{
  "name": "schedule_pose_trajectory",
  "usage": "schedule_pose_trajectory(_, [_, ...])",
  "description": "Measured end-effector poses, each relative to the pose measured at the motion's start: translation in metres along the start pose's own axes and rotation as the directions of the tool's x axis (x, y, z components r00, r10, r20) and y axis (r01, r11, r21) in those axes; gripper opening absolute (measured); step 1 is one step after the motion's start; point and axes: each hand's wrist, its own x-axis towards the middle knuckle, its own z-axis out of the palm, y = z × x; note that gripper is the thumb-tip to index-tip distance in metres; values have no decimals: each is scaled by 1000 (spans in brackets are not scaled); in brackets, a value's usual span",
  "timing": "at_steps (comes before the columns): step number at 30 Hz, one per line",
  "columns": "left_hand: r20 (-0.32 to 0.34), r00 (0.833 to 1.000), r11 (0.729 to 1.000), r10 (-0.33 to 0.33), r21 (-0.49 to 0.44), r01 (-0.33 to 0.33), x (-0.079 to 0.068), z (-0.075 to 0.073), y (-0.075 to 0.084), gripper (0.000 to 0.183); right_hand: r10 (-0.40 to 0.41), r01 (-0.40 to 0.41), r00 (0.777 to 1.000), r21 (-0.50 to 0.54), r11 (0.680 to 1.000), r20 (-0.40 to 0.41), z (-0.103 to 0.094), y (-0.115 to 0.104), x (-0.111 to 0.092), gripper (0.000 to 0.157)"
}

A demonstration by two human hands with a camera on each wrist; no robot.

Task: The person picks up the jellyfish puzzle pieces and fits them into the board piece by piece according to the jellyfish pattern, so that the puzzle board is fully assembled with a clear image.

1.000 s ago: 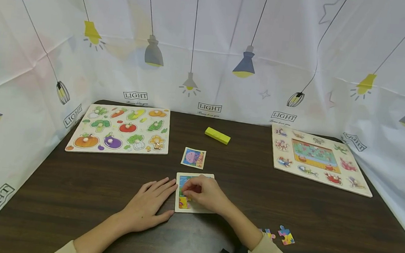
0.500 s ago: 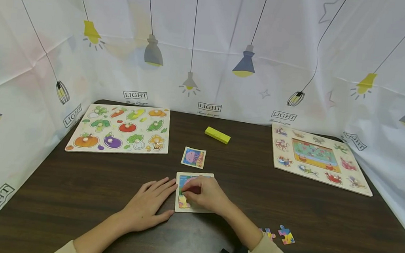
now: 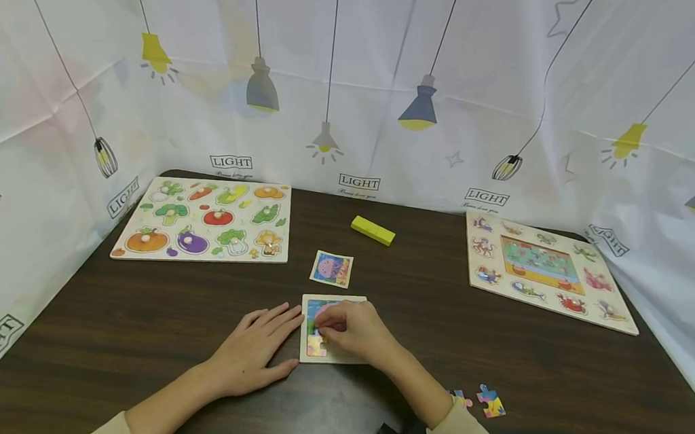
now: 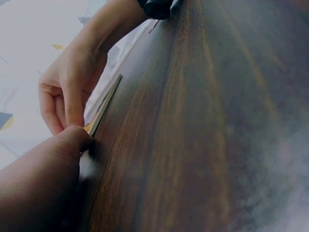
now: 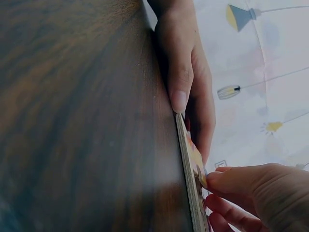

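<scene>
My left hand (image 3: 253,359) lies with its fingers straight on the table, fingertips and thumb at the left edge of a small wooden puzzle tray (image 3: 303,343). Over the tray, my right hand (image 3: 358,331) pinches a yellow and pink jigsaw piece (image 3: 315,346) at the lower left corner of the picture. In the right wrist view the piece (image 5: 202,178) stands slightly tilted by the thumb tip, close over the tray's edge. Blue and pink picture parts show above it; my right hand hides the rest of the tray.
Loose jigsaw pieces (image 3: 491,401) lie right of my right forearm. A jellyfish picture card (image 3: 331,269) and a yellow block (image 3: 373,230) lie beyond the tray. A vegetable puzzle board (image 3: 203,218) is at back left, a sea-animal board (image 3: 485,262) at back right.
The yellow and pink piece at the tray's lower left has shifted slightly and looks paler, under the right fingertips. The right hand has moved slightly; the left stays put.
</scene>
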Motion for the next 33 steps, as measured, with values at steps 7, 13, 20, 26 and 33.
schedule_pose_trajectory(7, [-4, 1000, 1000, 4, 3, -4, 0, 0, 0, 67, -52, 53, 998, -36, 998, 25, -4, 2, -2, 13])
schedule_pose_trajectory(13, [0, 1000, 1000, 4, -1, -4, 0, -1, 0, 66, -54, 57, 995, -40, 998, 88, -9, 5, -3, 19])
schedule_pose_trajectory(20, [13, 1000, 1000, -2, -5, 3, 0, -1, 0, 67, -105, 112, 988, -60, 992, 114, -11, 13, -3, 23])
schedule_pose_trajectory(26, [23, 1000, 1000, -7, -8, 7, 0, -1, 1, 67, -160, 168, 982, -80, 982, 99, -8, 12, -3, 18])
schedule_pose_trajectory(33, [20, 1000, 1000, -5, 0, 5, 0, -2, 1, 67, -108, 121, 988, -125, 985, 107, -3, 6, -4, 16])
